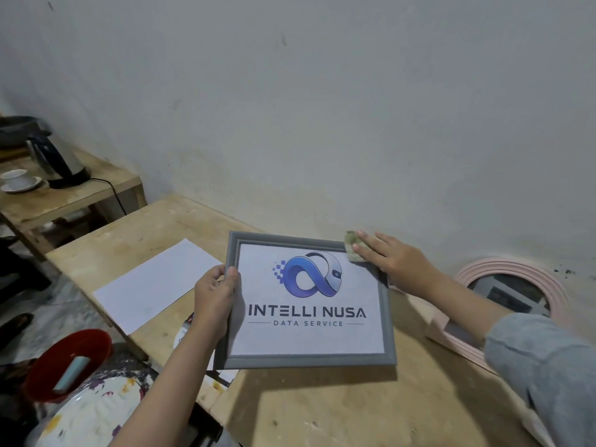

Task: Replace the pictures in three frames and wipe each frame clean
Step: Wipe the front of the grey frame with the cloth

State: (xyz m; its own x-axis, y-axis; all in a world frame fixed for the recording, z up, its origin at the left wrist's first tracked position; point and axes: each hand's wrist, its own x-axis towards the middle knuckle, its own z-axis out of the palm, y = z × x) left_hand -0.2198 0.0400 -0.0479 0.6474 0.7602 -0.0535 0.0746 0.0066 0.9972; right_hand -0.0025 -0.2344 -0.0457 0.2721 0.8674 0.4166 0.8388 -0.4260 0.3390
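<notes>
A grey rectangular picture frame (305,361) is held tilted above the wooden table (338,411). It shows a picture with a blue logo and the words "INTELLI NUSA DATA SERVICE". My left hand (215,298) grips the frame's left edge, thumb on the front. My right hand (392,258) lies flat with straight fingers on a small greenish cloth (351,245), pressing it onto the frame's top right corner. A pink frame with a round opening (516,269) lies on the table to the right, partly hidden by my right arm.
A blank white sheet (154,285) lies on the table to the left, and more papers peek out under the grey frame. A lower side table at far left carries a kettle (56,159) and a white cup (16,180). A red bucket (69,362) stands at lower left.
</notes>
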